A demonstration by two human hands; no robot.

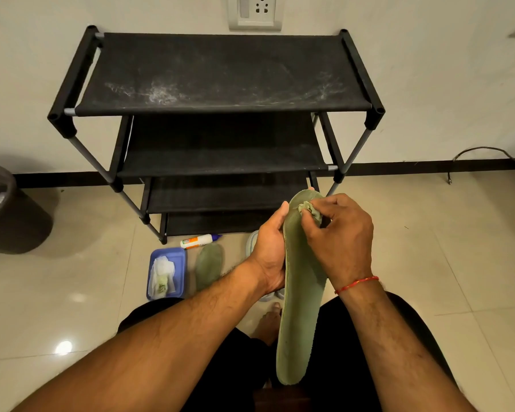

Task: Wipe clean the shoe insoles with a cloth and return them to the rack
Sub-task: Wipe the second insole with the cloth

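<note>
Mid-wipe. Left hand grips green insole at 5 o'clock; right hand pinches cloth on toe. Second insole on floor at 7. Rack at 12 holds none; both returns pending.

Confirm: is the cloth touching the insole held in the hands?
Touching. Head view: the right hand pinches the wadded green cloth against the toe end of the green insole, no gap visible; the left hand grips the insole's edge.

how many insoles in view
2. One insole is in the left hand, the right hand pressing a cloth to its tip; the other insole lies beside the blue tray. Others could be hidden.
</note>
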